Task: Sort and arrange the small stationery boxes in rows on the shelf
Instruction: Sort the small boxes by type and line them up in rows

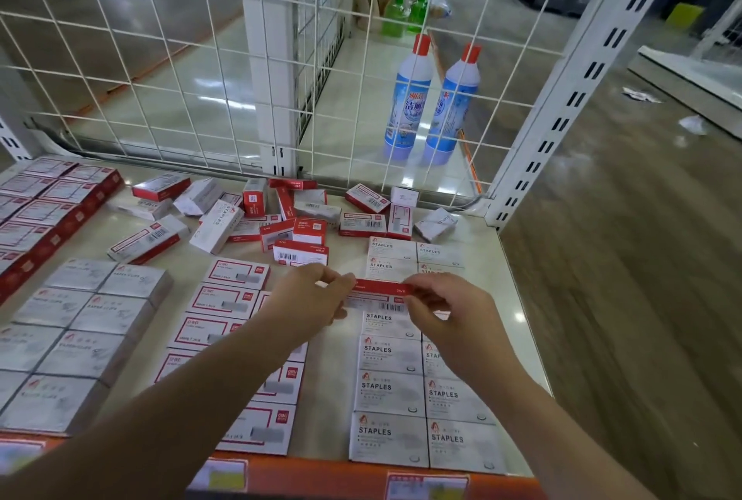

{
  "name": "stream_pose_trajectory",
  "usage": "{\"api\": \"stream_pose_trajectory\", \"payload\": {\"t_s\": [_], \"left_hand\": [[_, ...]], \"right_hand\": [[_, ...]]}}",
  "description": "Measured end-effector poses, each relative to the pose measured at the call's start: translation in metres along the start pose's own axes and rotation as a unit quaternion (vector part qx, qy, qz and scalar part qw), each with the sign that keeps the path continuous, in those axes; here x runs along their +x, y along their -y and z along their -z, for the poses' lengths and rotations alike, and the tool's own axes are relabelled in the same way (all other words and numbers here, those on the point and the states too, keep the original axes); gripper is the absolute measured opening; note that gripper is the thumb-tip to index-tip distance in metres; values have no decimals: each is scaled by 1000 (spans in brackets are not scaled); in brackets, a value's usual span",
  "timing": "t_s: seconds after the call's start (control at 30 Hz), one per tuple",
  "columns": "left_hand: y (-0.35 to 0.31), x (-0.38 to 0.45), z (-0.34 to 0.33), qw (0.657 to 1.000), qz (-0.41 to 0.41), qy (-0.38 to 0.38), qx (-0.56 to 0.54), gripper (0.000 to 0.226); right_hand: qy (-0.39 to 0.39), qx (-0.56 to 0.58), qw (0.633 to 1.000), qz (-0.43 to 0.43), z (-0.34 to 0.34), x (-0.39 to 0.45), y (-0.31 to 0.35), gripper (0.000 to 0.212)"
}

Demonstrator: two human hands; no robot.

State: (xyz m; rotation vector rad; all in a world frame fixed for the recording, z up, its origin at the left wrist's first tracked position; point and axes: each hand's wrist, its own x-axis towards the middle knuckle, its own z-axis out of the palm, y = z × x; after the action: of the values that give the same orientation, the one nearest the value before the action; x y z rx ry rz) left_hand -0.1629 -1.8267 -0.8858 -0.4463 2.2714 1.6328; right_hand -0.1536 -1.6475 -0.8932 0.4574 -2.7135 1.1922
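My left hand [309,294] and my right hand [445,307] pinch the two ends of one small red-and-white staple box [377,294], held just above the shelf [494,270]. Below it run two rows of white STAPLES boxes [389,391]. To the left lies a row of white boxes with red frames [235,274], partly hidden by my left forearm. Further left are white paper-clip boxes [80,323] and red boxes [52,210] in rows. A loose heap of mixed red and white boxes [297,218] lies at the back of the shelf.
A white wire grid [200,58] closes the shelf's back, with a slotted upright [578,90] at the right. Two blue cleaner bottles [433,98] stand behind the grid. An orange price rail [321,475] lines the front edge. The floor drops away on the right.
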Motion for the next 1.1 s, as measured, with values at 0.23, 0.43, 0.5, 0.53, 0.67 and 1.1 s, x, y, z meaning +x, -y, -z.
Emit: {"api": "stream_pose_trajectory", "payload": {"t_s": [0.23, 0.43, 0.5, 0.53, 0.67, 1.1], "left_hand": [[-4, 1, 0, 988, 97, 1, -119, 23], [-10, -2, 2, 971, 130, 11, -199, 4], [-11, -4, 0, 968, 130, 18, -212, 10], [-12, -4, -1, 969, 128, 18, -212, 15], [-10, -3, -4, 976, 109, 7, -189, 28], [4, -9, -1, 983, 44, 29, -176, 26]], "right_hand": [[0, -5, 999, 36, -4, -4, 1, 22], [-1, -58, 997, 51, -8, -8, -4, 26], [8, -82, 996, 41, -8, -9, -6, 28], [13, -82, 996, 31, -8, -10, -6, 30], [22, -52, 998, -18, -4, -10, -8, 42], [83, 61, 991, -89, -1, -4, -12, 48]]}}
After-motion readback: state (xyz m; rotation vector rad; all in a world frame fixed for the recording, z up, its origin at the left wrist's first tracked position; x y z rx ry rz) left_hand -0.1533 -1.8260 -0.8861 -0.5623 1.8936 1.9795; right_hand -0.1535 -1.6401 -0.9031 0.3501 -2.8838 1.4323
